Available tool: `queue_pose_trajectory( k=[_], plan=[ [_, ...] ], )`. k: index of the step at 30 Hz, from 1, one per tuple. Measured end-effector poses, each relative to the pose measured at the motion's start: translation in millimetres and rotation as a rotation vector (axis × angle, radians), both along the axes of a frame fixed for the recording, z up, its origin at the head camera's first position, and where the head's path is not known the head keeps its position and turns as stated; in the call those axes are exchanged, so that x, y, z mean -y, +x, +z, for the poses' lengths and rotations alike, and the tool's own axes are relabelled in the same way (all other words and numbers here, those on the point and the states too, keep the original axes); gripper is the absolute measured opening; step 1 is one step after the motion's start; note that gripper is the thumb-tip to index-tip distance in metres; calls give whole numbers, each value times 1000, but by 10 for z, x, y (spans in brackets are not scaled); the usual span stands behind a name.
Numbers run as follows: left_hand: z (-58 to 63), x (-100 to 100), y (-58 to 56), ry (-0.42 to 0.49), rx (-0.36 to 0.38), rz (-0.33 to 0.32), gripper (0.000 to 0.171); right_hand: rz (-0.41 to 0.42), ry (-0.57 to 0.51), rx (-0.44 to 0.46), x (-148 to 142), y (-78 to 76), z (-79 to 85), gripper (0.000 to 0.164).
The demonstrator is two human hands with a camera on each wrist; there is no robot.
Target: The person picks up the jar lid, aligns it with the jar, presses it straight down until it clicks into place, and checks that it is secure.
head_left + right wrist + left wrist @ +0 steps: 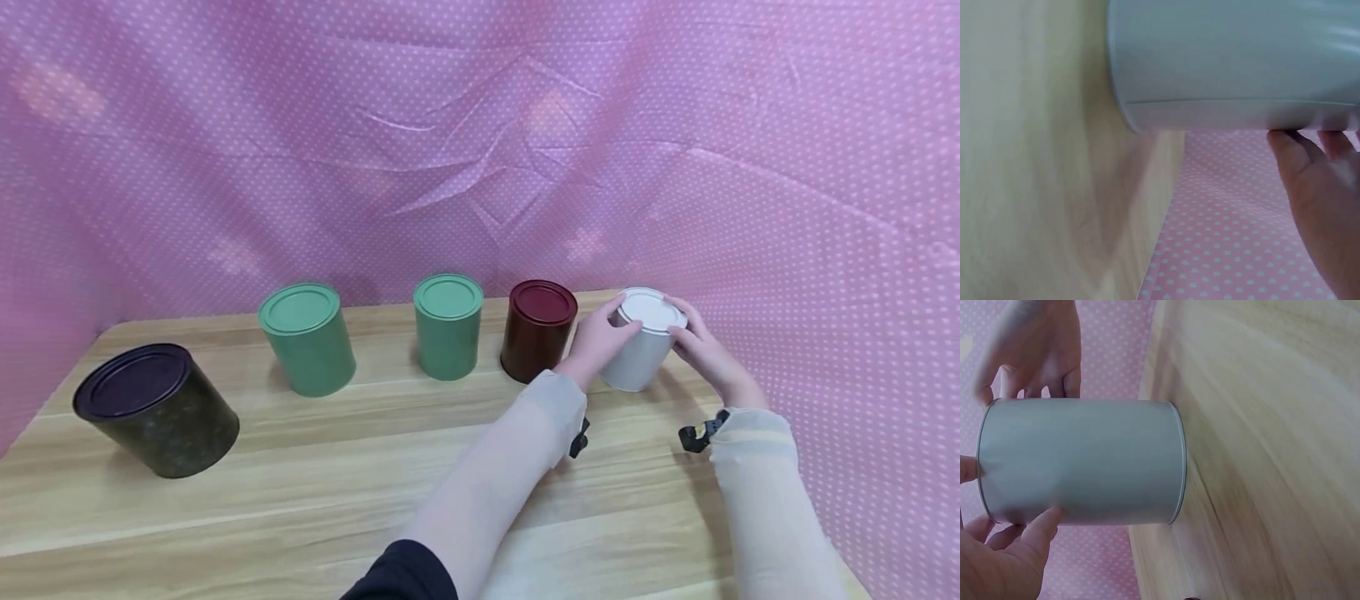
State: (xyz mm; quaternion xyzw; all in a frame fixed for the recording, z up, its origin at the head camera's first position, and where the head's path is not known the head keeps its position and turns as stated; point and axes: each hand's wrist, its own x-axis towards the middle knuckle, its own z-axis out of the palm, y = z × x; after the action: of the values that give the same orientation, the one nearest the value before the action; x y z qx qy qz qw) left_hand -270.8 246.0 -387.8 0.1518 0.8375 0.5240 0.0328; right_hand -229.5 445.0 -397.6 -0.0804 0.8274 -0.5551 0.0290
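A white tin can (634,360) with a round lid stands on the table at the right end of a row of cans. My left hand (600,340) grips its upper left side, thumb toward me and fingertips by the rim. From the opposite side my right hand (708,354) holds it near the top. In the left wrist view the can (1082,462) looks grey, with the left hand (1007,565) below it and the right hand (1038,347) above. The right wrist view shows the right fingers (1294,150) against the can wall (1229,56).
A dark red can (538,337) stands just left of my left hand. Farther left are two green cans, one nearer (448,343) and one beyond (315,358), then a wide black can (165,425). Pink dotted cloth (450,150) hangs behind and beside the wooden table (300,500).
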Motion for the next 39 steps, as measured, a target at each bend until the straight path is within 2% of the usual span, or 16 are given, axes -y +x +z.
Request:
queue_pose_trajectory(
  k=[8,15,23,30,34,39],
  plan=[
    [-38,-122,25,14,-1,66,52,5,3,-10,-50,-11,-14,65],
    [5,-115,54,-13,10,56,52,-22,30,42,-53,26,33,67],
    [63,-106,62,-46,9,51,51,-16,4,98,-48,39,94,68],
    [109,-119,43,-81,4,77,51,33,21,76,-60,-42,170,64],
    [87,-131,50,-74,14,90,49,53,-2,80,-84,-31,138,63],
    [75,-117,52,-76,7,86,50,33,-28,91,-68,-22,96,62]
  ],
)
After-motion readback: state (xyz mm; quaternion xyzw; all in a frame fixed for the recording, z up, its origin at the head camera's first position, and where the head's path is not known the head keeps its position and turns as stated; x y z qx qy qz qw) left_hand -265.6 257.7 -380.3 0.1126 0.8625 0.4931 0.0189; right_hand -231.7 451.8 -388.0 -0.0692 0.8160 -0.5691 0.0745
